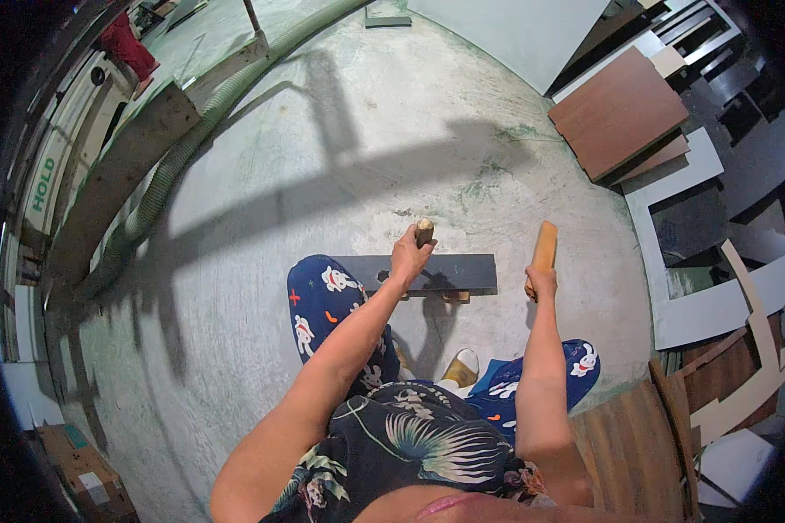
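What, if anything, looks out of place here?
Panels on the right lie jumbled at mixed angles, not neatly stacked; the brown board sits askew over another. The dark board by the left hand looks straight.

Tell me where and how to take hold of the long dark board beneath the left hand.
Grip the long dark board by its right end, coming from the right: that end is bare, while the left knee hides the other. A wood piece under the near edge seems to raise it, probably leaving finger room.

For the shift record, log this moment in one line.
left hand: grips rod, pale end up | right hand: grips wooden bar | board: dark, in front of person, wood block at near edge
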Motion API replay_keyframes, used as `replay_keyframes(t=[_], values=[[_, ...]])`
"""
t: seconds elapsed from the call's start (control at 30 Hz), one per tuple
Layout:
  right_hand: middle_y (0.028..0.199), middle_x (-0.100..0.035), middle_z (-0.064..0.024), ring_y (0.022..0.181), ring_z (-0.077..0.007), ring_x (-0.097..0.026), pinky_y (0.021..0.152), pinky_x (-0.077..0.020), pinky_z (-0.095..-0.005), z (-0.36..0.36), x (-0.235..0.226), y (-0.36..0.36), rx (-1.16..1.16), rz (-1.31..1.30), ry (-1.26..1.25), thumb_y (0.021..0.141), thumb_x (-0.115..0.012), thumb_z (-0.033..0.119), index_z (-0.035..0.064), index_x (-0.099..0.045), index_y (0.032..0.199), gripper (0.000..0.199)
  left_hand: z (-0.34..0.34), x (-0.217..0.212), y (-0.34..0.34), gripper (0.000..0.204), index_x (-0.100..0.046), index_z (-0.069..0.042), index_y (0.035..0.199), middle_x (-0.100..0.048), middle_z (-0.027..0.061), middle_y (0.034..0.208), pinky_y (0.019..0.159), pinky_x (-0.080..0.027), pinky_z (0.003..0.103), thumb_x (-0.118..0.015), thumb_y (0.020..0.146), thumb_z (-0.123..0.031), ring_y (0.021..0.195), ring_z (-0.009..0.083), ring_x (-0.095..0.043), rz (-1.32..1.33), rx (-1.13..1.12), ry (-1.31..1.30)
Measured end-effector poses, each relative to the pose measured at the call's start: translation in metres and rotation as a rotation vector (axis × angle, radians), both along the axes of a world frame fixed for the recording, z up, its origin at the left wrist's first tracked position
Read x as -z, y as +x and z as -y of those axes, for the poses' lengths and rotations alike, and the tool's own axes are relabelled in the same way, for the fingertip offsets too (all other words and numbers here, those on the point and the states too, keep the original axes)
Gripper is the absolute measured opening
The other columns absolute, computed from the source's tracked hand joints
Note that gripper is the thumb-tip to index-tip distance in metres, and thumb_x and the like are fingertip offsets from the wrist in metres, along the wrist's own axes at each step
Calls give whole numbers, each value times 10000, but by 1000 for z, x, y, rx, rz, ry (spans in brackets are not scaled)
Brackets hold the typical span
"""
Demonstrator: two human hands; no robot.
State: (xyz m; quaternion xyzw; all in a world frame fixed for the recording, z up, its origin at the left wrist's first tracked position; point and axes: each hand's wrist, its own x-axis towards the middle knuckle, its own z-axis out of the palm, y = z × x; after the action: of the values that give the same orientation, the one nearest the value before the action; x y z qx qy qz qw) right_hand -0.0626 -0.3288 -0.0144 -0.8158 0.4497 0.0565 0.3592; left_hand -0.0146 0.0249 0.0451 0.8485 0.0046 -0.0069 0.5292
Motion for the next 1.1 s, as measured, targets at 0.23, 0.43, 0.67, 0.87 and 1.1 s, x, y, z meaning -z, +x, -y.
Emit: replay_keyframes(t=[0.23,0.43,0.67,0.87,1.1], values=[[1074,-627,-228,987,-334,-622,847,-496,-400,-16,-34,-4,56,145,-125,628,-698,357,-4,-543,1132,639,-4,-1,1,420,-547,-51,1097,-654,200,1015,801,-481,428,-690,783,-291,957,381,-620,-34,11,44],[1075,-620,-236,1025,-343,-602,894,-473,-397,-11,-17,-13,97,48,-62,616,-704,361,-38,-500,1171,713,-4,3,-3,413,-543,-60,1089,-652,201,1013,794,-484,432,-689,781,-294,953,387,-620,-29,-2,41],[1056,-628,-247,916,-334,-642,783,-514,-407,-22,-36,-13,80,-8,89,616,-715,306,-76,-524,1144,679,-4,8,0,428,-544,-69,1122,-654,204,1002,803,-479,449,-689,780,-281,950,389,-620,-7,-16,58],[895,-625,-225,730,-314,-633,630,-508,-404,-35,-48,-11,117,14,81,641,-709,261,-66,-524,1082,579,-3,14,3,432,-542,-65,1113,-654,207,993,788,-481,452,-698,773,-282,940,393,-620,18,-16,44],[957,-641,-237,883,-340,-635,776,-502,-397,-12,13,-1,71,7,57,615,-725,288,-84,-542,1104,642,-14,13,-3,425,-538,-62,1109,-653,211,969,774,-479,455,-692,778,-279,926,399,-618,-7,-29,61]])
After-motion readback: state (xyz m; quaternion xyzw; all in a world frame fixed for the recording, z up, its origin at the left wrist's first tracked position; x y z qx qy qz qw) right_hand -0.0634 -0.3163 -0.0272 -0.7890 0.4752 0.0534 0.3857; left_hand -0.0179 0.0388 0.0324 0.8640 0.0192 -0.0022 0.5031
